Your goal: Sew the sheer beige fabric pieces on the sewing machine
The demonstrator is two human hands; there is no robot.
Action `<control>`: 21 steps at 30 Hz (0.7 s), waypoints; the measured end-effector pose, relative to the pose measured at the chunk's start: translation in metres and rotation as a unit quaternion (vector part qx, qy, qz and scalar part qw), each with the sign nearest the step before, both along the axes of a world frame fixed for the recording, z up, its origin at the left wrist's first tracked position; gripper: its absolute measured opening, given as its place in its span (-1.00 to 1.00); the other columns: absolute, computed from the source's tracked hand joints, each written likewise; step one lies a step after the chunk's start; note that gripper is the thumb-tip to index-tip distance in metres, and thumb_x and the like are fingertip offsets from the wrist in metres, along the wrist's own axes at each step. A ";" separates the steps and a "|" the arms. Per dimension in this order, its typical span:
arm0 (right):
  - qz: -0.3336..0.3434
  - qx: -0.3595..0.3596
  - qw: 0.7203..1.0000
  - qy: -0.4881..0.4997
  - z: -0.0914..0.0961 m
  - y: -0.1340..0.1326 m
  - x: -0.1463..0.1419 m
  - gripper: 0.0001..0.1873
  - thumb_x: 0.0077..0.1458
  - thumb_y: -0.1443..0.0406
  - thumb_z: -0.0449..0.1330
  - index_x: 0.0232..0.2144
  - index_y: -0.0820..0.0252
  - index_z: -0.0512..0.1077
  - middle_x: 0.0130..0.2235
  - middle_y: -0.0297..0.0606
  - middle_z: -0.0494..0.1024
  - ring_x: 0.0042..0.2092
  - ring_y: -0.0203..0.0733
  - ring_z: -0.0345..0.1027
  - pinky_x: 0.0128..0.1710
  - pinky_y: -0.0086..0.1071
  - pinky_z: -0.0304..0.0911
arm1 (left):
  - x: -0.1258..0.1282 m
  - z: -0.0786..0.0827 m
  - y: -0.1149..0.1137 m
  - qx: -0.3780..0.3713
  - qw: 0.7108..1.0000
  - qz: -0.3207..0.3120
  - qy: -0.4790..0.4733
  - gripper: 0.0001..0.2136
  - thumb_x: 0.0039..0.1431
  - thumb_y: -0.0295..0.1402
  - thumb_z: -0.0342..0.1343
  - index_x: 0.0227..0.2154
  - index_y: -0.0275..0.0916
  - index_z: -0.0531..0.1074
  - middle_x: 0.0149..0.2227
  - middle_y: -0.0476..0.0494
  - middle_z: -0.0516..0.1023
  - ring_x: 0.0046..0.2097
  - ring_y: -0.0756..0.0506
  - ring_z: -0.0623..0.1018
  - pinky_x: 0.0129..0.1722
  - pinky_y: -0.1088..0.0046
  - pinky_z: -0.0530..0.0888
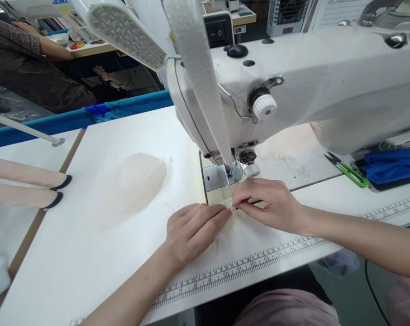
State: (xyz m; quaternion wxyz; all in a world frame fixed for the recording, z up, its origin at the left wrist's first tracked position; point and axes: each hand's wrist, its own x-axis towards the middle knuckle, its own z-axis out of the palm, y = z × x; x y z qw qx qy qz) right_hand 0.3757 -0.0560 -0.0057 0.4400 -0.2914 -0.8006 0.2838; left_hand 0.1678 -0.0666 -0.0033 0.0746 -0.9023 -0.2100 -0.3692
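Note:
In front of the sewing machine's needle plate [216, 178], my two hands meet at a thin, whitish sheer piece of fabric [229, 204]. The fingertips of my right hand [271, 203] are pinched on its edge, and the fingers of my left hand [196, 228] close on it from the other side. Most of the fabric is hidden under the fingers. Just behind, the presser foot [228, 171] stands over the plate; I cannot tell whether it is raised. A sheer beige cup-shaped piece [140, 181] lies flat to the left.
The white sewing machine head [310, 77] spans the upper right. Green-handled thread snips [349, 171] lie beside a black tray with blue cloth [395, 164]. A ruler strip [232, 274] runs along the front edge. Two beige rolls [25, 194] lie at left; another person's arm [55, 47] shows behind.

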 end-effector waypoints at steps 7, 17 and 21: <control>0.018 -0.018 1.000 0.009 0.000 0.000 0.000 -0.84 0.12 0.49 0.12 -0.32 0.17 0.41 -0.33 -0.34 0.52 -0.26 -0.31 0.43 -0.26 -0.41 0.43 | -0.003 -0.005 0.000 0.012 1.000 0.007 0.008 -0.83 0.06 -0.66 0.15 -0.27 -0.42 0.45 -0.40 -0.21 0.59 -0.48 -0.01 0.47 -0.53 0.44 0.37; 0.028 -0.003 0.999 0.019 -0.001 0.001 0.000 -0.82 0.11 0.52 0.10 -0.33 0.18 0.41 -0.33 -0.33 0.51 -0.22 -0.30 0.43 -0.23 -0.41 0.44 | -0.002 -0.004 0.000 0.015 1.000 0.012 0.007 -0.85 0.09 -0.64 0.13 -0.26 -0.40 0.45 -0.40 -0.19 0.58 -0.49 0.00 0.48 -0.53 0.46 0.38; 0.028 -0.011 0.999 0.020 -0.001 0.001 0.000 -0.82 0.10 0.52 0.11 -0.33 0.18 0.41 -0.32 -0.33 0.51 -0.21 -0.30 0.43 -0.22 -0.40 0.44 | -0.001 -0.002 0.000 0.019 1.000 0.014 0.010 -0.86 0.12 -0.63 0.10 -0.27 -0.37 0.44 -0.41 -0.17 0.59 -0.50 0.01 0.48 -0.53 0.48 0.40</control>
